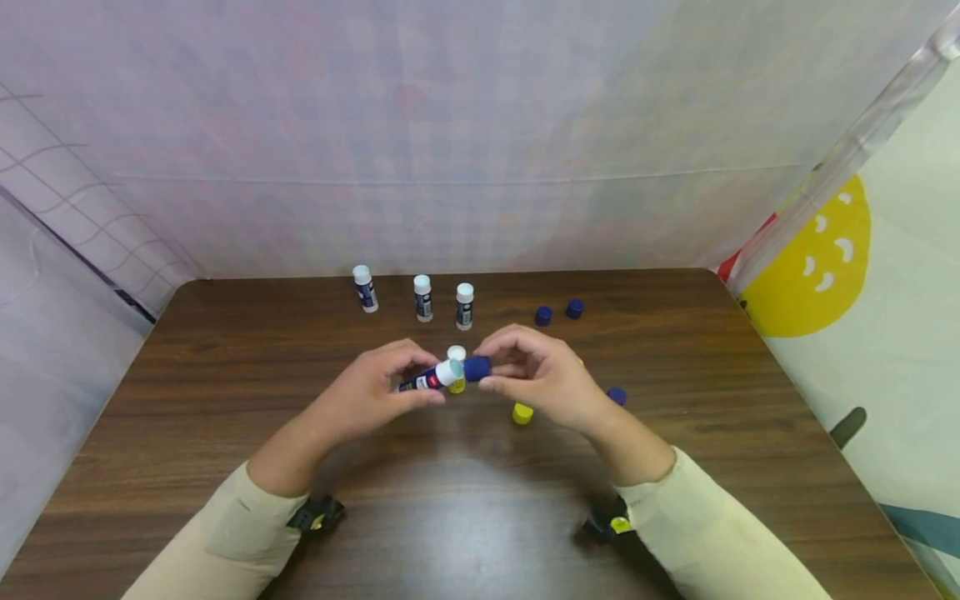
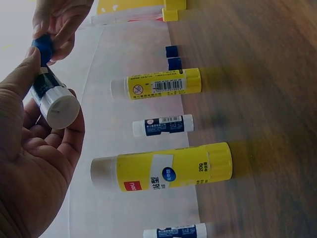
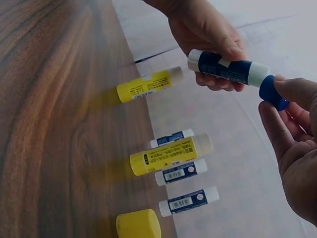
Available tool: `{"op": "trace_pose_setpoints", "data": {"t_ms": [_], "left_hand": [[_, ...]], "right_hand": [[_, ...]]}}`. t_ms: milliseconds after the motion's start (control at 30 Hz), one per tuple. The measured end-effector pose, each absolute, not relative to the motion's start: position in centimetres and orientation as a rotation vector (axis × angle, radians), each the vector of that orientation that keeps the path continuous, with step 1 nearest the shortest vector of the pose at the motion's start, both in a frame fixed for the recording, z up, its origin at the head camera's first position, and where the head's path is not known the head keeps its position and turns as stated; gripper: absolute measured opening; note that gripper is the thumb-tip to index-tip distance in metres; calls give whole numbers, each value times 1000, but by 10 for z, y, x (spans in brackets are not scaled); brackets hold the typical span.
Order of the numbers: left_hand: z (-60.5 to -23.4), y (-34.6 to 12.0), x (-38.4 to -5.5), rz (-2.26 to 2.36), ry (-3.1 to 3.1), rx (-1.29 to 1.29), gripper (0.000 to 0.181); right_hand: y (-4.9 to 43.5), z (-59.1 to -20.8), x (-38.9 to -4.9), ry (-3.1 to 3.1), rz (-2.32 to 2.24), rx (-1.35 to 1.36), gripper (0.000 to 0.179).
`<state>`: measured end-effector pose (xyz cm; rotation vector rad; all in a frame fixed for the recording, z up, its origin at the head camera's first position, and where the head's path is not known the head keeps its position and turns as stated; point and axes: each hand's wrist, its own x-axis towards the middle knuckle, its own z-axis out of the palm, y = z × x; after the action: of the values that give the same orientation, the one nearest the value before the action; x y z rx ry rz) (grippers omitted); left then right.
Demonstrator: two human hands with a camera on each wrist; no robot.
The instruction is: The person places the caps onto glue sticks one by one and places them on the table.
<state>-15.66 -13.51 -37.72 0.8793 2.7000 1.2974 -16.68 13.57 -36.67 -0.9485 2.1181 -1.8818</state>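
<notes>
My left hand [image 1: 378, 385] grips a dark blue glue stick [image 3: 223, 67] round its body, tilted and held up over the table. Its white collar end points toward my right hand [image 1: 543, 375]. Between thumb and fingers, the right hand pinches a blue cap [image 1: 477, 368], which sits right at the collar [image 3: 258, 73] of the stick. A yellow glue stick [image 1: 457, 386] stands uncapped just behind the two hands. The left wrist view shows a second yellow glue stick [image 2: 163, 168] upright, hidden by the left hand in the head view.
Three uncapped blue glue sticks [image 1: 423, 298] stand along the table's back edge. Two blue caps [image 1: 543, 316] lie to their right. Another blue cap [image 1: 617, 396] is beside the right wrist, and a yellow cap [image 1: 522, 413] lies below the right hand. A curtain hangs behind the table [image 1: 712, 417].
</notes>
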Motion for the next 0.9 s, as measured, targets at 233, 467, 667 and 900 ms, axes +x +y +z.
{"op": "trace_pose_setpoints", "data": {"t_ms": [233,467,667,900], "left_hand": [[-379,-133,-157,1294,2699,928,33],[-381,-132,-157,1262,2700,939,31],[-383,-133,-157,1226,2726,938,32],[-380,-132,-160,1208,2724,950,34]], "right_hand": [[132,-369,-166,2094,-1882,-940,28],[132,-371,-166,2130,-1851,-976,27],[132,-371,-166,2183,-1793,-994,27],[132,-371,-167,2209,-1777,-1013,28]]}}
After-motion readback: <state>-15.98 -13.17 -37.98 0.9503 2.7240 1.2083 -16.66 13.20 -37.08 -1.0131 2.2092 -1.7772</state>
